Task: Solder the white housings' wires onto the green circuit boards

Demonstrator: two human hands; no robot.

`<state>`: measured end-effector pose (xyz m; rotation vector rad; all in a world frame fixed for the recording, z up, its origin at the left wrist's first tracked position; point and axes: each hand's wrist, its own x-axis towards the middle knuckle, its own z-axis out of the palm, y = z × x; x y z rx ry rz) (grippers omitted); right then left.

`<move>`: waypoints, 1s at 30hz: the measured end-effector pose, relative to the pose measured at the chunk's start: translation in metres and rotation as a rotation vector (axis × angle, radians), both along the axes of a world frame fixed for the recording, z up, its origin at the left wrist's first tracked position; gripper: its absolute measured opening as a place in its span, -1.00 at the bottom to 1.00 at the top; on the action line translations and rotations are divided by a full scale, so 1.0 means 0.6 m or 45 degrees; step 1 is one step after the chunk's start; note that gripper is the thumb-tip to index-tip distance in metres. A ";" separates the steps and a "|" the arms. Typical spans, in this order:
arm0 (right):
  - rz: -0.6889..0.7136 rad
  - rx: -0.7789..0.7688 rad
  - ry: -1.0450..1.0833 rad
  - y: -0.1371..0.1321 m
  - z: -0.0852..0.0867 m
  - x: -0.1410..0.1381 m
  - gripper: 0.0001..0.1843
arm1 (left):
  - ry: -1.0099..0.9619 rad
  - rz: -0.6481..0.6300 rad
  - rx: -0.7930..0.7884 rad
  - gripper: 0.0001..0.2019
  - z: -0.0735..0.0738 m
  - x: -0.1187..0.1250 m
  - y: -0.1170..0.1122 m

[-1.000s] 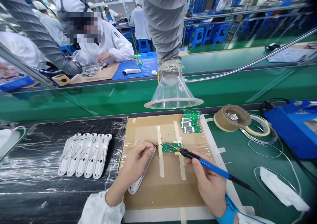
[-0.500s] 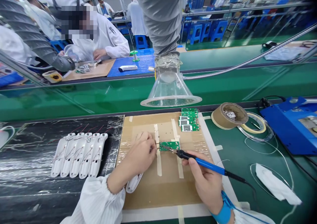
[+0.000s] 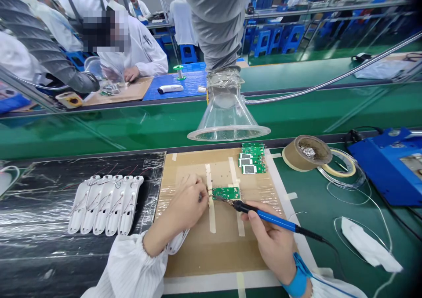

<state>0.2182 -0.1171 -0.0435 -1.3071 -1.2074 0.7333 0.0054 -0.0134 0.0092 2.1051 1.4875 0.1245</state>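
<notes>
A green circuit board [image 3: 227,193] lies on the cardboard between two tape strips. My right hand [image 3: 272,234] is closed around a blue-handled soldering iron [image 3: 273,219], its tip over the board's left part. At the board's left end my left hand [image 3: 189,201] is pinched closed, with a thin dark wire [image 3: 210,190] running from the fingertips to the board. Below my left wrist lies a white plastic casing [image 3: 178,241], partly covered by the hand and sleeve.
Several white casings with thin wires [image 3: 105,205] lie in a row at left. Several circuit boards [image 3: 252,159] sit at the cardboard's [image 3: 211,258] back. A clear extraction hood [image 3: 229,122] hangs above. At right are a tape roll [image 3: 306,154], solder wire and a blue box [image 3: 389,168].
The soldering iron's tip has shifted slightly left and down along the board, with my right hand moving along. My left hand stays nearly in place.
</notes>
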 end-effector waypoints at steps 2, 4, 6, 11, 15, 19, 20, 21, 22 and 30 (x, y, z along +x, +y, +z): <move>0.004 -0.009 0.001 0.000 0.001 0.000 -0.83 | -0.007 -0.001 0.004 -0.77 -0.001 -0.001 0.000; -0.006 -0.009 -0.003 0.000 0.001 0.000 -0.84 | -0.013 -0.004 0.005 -0.77 -0.001 -0.002 0.000; -0.009 -0.006 -0.013 -0.001 0.001 0.000 -0.85 | -0.019 -0.006 0.004 -0.77 -0.002 -0.002 0.000; -0.005 0.001 -0.024 0.000 0.000 0.000 -0.84 | -0.012 -0.008 0.001 -0.78 -0.002 -0.002 0.002; -0.007 -0.001 -0.027 0.001 0.001 0.000 -0.85 | 0.008 0.002 -0.021 -0.78 0.001 0.000 0.002; -0.019 0.014 -0.031 0.000 -0.001 0.002 -0.84 | 0.005 0.003 -0.026 -0.78 0.002 0.001 0.001; -0.023 0.012 -0.029 -0.001 -0.002 0.002 -0.84 | 0.001 0.002 -0.021 -0.78 0.001 0.000 0.001; -0.029 0.009 -0.024 -0.001 -0.002 0.003 -0.84 | -0.004 0.002 -0.017 -0.78 0.001 0.000 0.001; -0.035 0.005 -0.018 -0.001 -0.003 0.003 -0.84 | -0.008 0.001 -0.015 -0.78 0.000 0.000 0.001; -0.015 -0.002 -0.014 0.000 -0.002 0.002 -0.82 | -0.004 -0.006 -0.021 -0.79 0.003 -0.002 0.004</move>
